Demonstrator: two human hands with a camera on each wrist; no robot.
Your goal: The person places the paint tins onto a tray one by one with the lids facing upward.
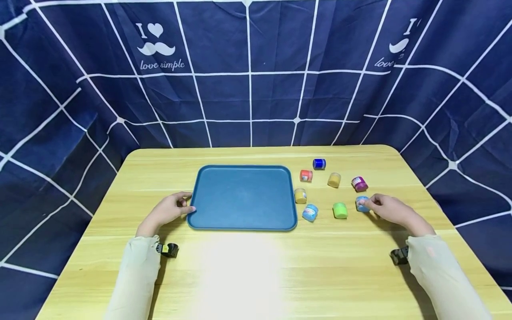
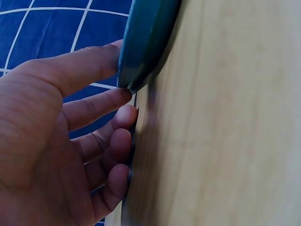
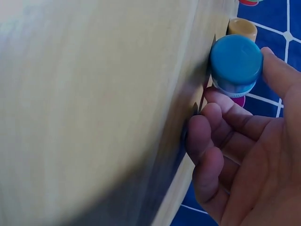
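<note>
On the left, my left hand [image 1: 171,209] pinches the left rim of a flat blue-teal tray [image 1: 244,200], thumb on the rim and forefinger at its side. The left wrist view has the tray's edge [image 2: 141,42] against the thumb and forefinger of that hand [image 2: 61,122], its other fingers curled near the table. At the right, my right hand [image 1: 390,209] holds a small light-blue jar [image 1: 362,204] between thumb and forefinger. Its blue lid [image 3: 236,59] faces the right wrist camera, and the remaining fingers of that hand [image 3: 249,141] are bent beside the tabletop.
Several other small jars lie right of the tray: dark blue [image 1: 319,164], red [image 1: 306,175], purple [image 1: 359,183], green [image 1: 340,210], another light-blue one [image 1: 310,212] and two yellowish ones. A navy checked curtain [image 1: 276,98] surrounds the wooden table [image 1: 328,266].
</note>
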